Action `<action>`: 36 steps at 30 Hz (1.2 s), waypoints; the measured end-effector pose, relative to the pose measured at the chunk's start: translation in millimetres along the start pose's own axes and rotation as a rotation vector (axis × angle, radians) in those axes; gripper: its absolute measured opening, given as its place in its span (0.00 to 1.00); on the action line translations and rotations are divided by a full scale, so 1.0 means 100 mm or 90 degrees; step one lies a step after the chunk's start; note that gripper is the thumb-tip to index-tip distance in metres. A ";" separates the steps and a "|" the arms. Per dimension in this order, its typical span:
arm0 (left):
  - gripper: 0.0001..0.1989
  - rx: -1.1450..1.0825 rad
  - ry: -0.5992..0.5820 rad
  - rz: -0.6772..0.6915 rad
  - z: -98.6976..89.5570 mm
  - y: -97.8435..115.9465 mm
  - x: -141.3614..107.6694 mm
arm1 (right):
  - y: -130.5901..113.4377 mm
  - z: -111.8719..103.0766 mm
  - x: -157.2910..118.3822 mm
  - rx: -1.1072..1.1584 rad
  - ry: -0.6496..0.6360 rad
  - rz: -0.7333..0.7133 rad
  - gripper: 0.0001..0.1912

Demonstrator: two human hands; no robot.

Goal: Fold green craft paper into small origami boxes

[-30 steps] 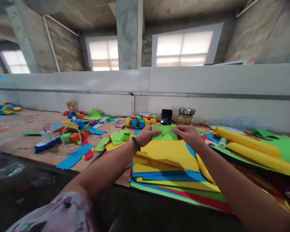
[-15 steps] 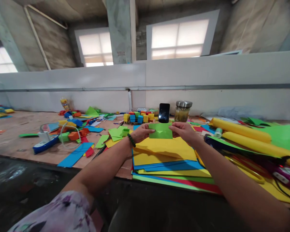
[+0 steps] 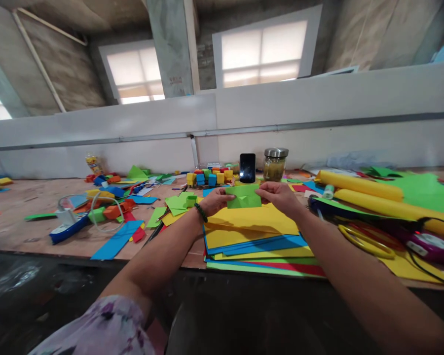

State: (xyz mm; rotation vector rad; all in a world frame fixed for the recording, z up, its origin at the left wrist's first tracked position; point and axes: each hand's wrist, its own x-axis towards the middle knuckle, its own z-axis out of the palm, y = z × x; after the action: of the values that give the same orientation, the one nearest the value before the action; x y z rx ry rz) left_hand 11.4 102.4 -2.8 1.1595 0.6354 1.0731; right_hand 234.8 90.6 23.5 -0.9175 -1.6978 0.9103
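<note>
A small green sheet of paper or thin foam (image 3: 243, 197) is stretched between my two hands, above a stack of coloured sheets. My left hand (image 3: 215, 201) pinches its left end, and my right hand (image 3: 279, 196) pinches the right end. A small raised fold or flap shows along the middle of the green piece. Beneath it lies the stack, with a yellow sheet (image 3: 251, 229) on top and blue, green and red edges showing below. A dark beaded bracelet (image 3: 201, 212) circles my left wrist.
Behind my hands stand a phone (image 3: 247, 166), a lidded jar (image 3: 275, 165) and several coloured cubes (image 3: 210, 177). Yellow rolls (image 3: 370, 192), yellow-handled scissors (image 3: 366, 242) and a purple device (image 3: 425, 241) lie right. Left are a blue-and-white boat-shaped object (image 3: 69, 229) and a blue strip (image 3: 117, 240).
The view has turned slightly, so the scene sits a little further left. Both hands still hold the green piece, which now looks flatter, its upper and lower parts less distinct.
</note>
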 end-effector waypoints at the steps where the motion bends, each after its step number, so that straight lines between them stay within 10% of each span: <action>1: 0.20 -0.001 -0.004 0.000 0.00 0.00 0.00 | 0.01 0.00 -0.01 -0.006 -0.002 -0.012 0.18; 25: 0.19 0.004 0.048 -0.013 0.10 -0.07 -0.01 | 0.12 0.23 -0.02 0.140 0.033 0.021 0.33; 36: 0.18 -0.006 0.004 -0.003 0.07 -0.08 -0.01 | 0.11 0.17 0.01 0.123 0.051 0.031 0.20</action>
State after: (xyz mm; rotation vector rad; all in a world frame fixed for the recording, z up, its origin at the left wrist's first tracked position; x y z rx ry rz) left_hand 19.7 98.0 -7.6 1.1461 0.6364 1.0746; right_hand 220.0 93.5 9.9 -0.8570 -1.4964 1.0359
